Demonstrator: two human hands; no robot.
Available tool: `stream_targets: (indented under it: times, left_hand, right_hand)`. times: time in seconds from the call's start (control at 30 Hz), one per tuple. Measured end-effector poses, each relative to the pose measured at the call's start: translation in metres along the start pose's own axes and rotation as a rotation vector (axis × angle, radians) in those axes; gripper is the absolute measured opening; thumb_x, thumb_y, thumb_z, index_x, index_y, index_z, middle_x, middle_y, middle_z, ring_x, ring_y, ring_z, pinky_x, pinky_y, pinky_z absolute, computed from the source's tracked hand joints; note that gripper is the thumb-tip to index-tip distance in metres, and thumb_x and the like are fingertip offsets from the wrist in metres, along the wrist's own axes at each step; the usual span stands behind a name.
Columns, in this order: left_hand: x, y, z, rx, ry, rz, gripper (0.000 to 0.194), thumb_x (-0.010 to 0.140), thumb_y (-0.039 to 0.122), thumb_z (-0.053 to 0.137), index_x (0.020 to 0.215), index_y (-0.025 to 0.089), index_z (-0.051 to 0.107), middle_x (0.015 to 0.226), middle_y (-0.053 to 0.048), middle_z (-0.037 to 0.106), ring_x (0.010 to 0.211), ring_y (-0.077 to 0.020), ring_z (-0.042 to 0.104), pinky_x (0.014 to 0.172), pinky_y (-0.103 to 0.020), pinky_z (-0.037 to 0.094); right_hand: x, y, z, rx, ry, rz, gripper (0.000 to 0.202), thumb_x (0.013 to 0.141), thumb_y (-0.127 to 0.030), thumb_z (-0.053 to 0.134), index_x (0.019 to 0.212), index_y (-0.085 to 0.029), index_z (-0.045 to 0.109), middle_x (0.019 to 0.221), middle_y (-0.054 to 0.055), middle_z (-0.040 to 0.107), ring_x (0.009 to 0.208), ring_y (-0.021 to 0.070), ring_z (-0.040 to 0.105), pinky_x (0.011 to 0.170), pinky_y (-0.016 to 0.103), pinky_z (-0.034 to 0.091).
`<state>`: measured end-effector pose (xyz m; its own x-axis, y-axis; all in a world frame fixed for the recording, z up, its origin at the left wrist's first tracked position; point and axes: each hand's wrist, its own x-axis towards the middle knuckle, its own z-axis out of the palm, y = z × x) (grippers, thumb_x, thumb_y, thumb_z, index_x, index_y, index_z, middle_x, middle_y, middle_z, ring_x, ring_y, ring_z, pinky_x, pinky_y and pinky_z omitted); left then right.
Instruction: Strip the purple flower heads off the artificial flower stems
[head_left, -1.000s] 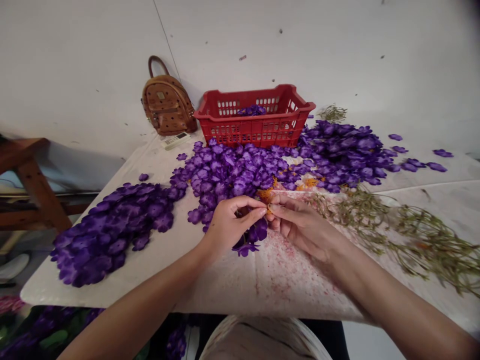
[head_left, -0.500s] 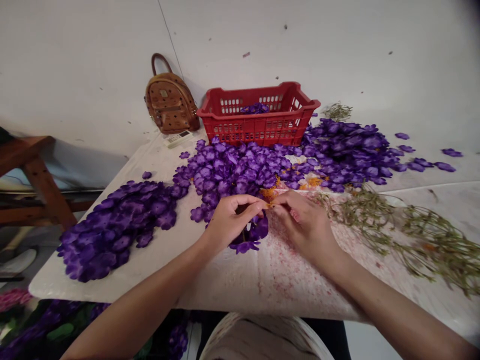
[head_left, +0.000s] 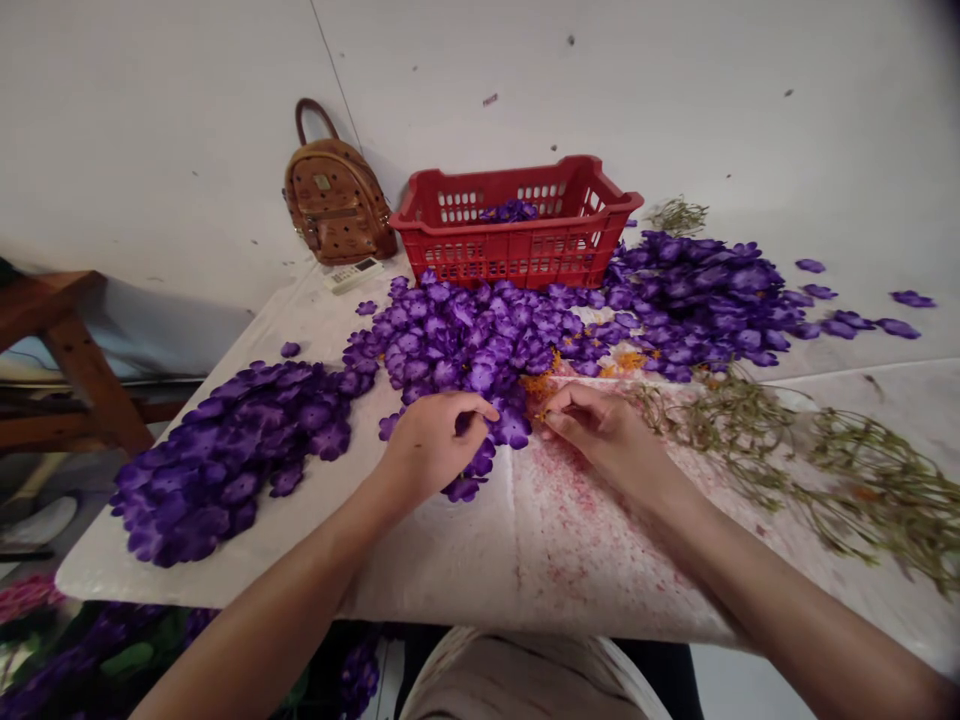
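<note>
My left hand is closed in a pinch, with purple artificial flowers at its fingertips and more showing below the palm; the stem between its fingers is hidden. A short way to the right, my right hand pinches a small yellow flower centre between thumb and forefinger. Behind the hands spreads a pile of loose purple petal pieces. Yellow flower centres lie scattered just beyond my right hand. Thin green stems lie in a tangle to its right.
A red plastic crate with some purple flowers inside stands at the back. Beside it are a brown backpack and a white remote control. Purple heaps lie at left and right. A wooden stool stands left of the table.
My hands were touching at a yellow piece and have drawn apart. The left moved slightly left with the purple flowers; the right keeps a yellow piece at its fingertips.
</note>
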<state>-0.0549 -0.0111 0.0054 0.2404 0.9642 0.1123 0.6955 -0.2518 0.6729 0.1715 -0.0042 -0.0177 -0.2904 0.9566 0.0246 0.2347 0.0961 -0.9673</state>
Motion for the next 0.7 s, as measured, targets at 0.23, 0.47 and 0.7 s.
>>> stream_targets:
  times: [0.23,0.47,0.7]
  left_hand:
    - [-0.003,-0.003,0.012,0.178,-0.136,0.055,0.025,0.085,0.025,0.072,0.109,0.026,0.076,0.096,0.0,0.07,0.083,-0.0169,0.067,0.07,-0.028,0.047]
    - [-0.001,-0.002,0.011,0.097,0.012,0.021,0.019,0.093,0.034,0.064,0.098,0.021,0.077,0.089,-0.003,0.072,0.075,-0.0156,0.064,0.067,-0.027,0.044]
    - [0.003,0.0,0.003,-0.229,-0.028,-0.205,0.058,0.097,0.057,0.048,0.06,0.017,0.069,0.057,-0.002,0.062,0.056,-0.0136,0.053,0.054,-0.026,0.034]
  right_hand:
    - [0.0,0.005,0.016,0.2,-0.113,0.229,0.017,0.085,-0.037,0.066,0.079,-0.023,0.057,0.076,0.001,0.069,0.073,0.0203,0.072,0.073,0.037,0.058]
    - [0.0,0.003,0.01,-0.028,-0.031,-0.098,0.015,0.092,-0.029,0.058,0.078,-0.023,0.059,0.079,0.002,0.065,0.077,0.0199,0.065,0.072,0.035,0.052]
    - [-0.015,-0.008,0.01,-0.341,0.03,-0.56,0.014,0.1,-0.015,0.051,0.094,-0.022,0.061,0.115,0.01,0.069,0.112,0.0222,0.066,0.095,0.037,0.051]
